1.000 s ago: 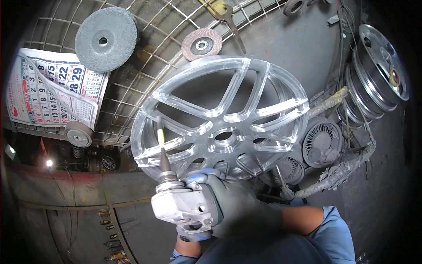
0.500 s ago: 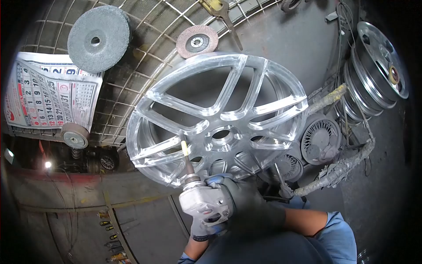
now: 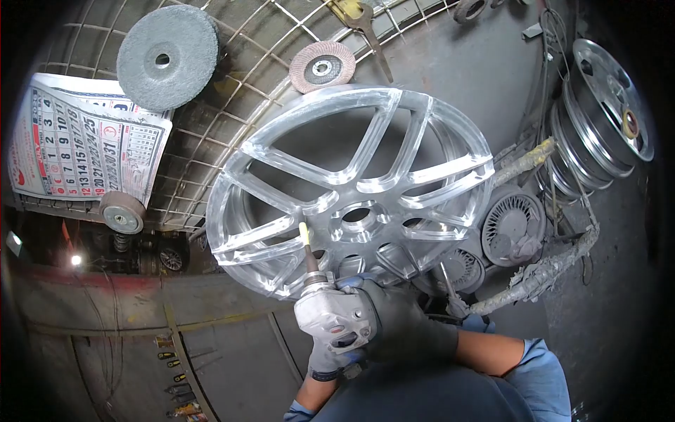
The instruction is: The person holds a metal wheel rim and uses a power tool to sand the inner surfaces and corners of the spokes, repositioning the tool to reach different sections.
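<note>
Lengthwise, the power tool point(image 3: 332, 313) aims forward-left, toward the wheel point(image 3: 343, 202).

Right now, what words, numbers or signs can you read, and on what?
"5", red, on the calendar
"12", red, same calendar
"19", red, same calendar
"13 14 15 16", same calendar
"25", same calendar
"31", same calendar
Too small or blurred: the calendar's fine print and some dates; markings on the flap disc, small wheel and power tool.
</note>
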Demonstrator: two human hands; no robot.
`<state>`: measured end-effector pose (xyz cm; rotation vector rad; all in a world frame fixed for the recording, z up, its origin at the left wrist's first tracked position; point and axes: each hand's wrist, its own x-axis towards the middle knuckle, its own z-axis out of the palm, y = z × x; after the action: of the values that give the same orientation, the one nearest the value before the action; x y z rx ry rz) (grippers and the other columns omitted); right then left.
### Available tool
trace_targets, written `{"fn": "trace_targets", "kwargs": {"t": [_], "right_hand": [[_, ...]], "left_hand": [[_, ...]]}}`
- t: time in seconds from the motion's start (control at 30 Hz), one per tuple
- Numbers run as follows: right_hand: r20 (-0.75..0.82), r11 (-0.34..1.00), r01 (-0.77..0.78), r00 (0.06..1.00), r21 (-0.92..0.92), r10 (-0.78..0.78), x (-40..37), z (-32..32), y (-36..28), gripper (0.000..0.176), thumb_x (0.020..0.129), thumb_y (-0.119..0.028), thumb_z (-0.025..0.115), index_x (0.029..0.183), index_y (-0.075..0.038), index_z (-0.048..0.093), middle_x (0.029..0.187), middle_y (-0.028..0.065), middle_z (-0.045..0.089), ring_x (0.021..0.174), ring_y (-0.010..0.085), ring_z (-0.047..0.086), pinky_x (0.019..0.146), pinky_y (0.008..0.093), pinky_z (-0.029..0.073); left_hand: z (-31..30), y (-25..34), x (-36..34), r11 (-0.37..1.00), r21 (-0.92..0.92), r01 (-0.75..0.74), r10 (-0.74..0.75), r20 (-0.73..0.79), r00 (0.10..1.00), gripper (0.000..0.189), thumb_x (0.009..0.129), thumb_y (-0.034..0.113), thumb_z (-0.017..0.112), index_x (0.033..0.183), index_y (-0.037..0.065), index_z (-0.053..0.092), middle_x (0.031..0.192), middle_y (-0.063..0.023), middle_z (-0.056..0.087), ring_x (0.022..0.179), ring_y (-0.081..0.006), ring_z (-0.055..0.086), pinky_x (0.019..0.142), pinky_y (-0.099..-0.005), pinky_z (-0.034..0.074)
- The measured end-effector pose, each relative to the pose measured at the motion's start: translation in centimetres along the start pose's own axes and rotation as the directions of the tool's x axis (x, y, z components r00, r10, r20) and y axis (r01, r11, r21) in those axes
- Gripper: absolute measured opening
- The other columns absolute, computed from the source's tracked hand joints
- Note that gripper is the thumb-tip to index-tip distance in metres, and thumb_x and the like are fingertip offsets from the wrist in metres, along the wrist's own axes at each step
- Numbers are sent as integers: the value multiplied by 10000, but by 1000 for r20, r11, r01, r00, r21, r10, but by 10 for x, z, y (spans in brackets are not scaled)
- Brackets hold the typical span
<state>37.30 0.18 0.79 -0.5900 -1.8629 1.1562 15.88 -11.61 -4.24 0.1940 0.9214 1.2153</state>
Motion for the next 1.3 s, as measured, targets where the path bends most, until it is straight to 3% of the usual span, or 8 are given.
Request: {"fn": "trace_targets", "kwargs": {"t": [0.13, 0.2, 0.6, 0.63, 0.67, 0.73, 1.13, 1.3], "right_hand": [[46, 996, 47, 998, 77, -51, 14, -18, -16, 608, 711, -217, 750, 1178, 107, 536, 1141, 278, 541, 916, 344, 632, 806, 403, 531], [25, 995, 92, 995, 42, -93, 19, -14, -16, 609, 708, -212, 747, 1169, 123, 532, 1129, 278, 547, 920, 345, 634, 804, 405, 529], [180, 982, -142, 977, 127, 118, 25, -31, -22, 927, 536, -455, 844, 1217, 47, 464, 1014, 228, 620, 927, 367, 652, 832, 454, 506], [205, 974, -190, 965, 120, 162, 21, -27, -18, 948, 539, -431, 854, 1247, 50, 446, 1008, 221, 623, 945, 365, 654, 827, 451, 517], [207, 974, -192, 964, 121, 164, 16, -21, -14, 948, 539, -431, 854, 1247, 50, 446, 1008, 221, 623, 945, 365, 654, 827, 451, 517], [132, 995, -55, 990, 86, 43, 8, -11, -7, 803, 618, -222, 824, 1285, 52, 472, 1156, 241, 550, 990, 370, 633, 854, 402, 523], [153, 956, -207, 972, 206, 178, 17, -29, -17, 1158, 447, -577, 878, 1296, 58, 411, 1046, 210, 644, 985, 404, 645, 875, 452, 512], [89, 981, -108, 991, 158, 95, 24, -23, -23, 964, 519, -396, 859, 1265, 54, 447, 1053, 206, 631, 942, 387, 651, 838, 433, 518]], "left_hand": [[107, 30, 9, 740, -653, 163, 95, 340, 935, 451, 1014, 350, 430, 1399, 120, 388, 1372, -113, 472, 1206, -302, 528, 999, -485, 475], [124, 44, 16, 855, 208, -476, 341, 468, 816, 268, 1025, 184, 382, 1230, 31, 463, 1220, -91, 510, 1129, -184, 503, 958, -305, 434], [103, 43, -11, 782, 538, -315, 260, 177, 949, 491, 1006, 402, 421, 1412, 127, 388, 1397, -141, 444, 1261, -323, 477, 991, -533, 469], [102, 35, -13, 898, 435, -66, 194, -256, 947, 526, 1008, 411, 410, 1445, 124, 353, 1415, -143, 432, 1278, -330, 465, 1018, -529, 450], [101, 34, -13, 899, 433, -65, 193, -258, 947, 526, 1008, 411, 410, 1445, 124, 353, 1415, -143, 432, 1278, -330, 465, 1018, -529, 450], [98, 32, -12, 866, 491, -94, 207, -180, 962, 532, 1010, 411, 404, 1451, 120, 343, 1418, -145, 429, 1279, -331, 464, 1023, -528, 446], [103, 35, -2, 833, 412, -369, 256, 304, 918, 457, 1026, 354, 394, 1392, 82, 365, 1346, -129, 460, 1204, -279, 494, 1026, -448, 434], [110, 43, 6, 857, 281, -432, 296, 417, 859, 387, 1030, 309, 404, 1325, 58, 405, 1277, -110, 489, 1141, -230, 515, 1016, -383, 427]]}}
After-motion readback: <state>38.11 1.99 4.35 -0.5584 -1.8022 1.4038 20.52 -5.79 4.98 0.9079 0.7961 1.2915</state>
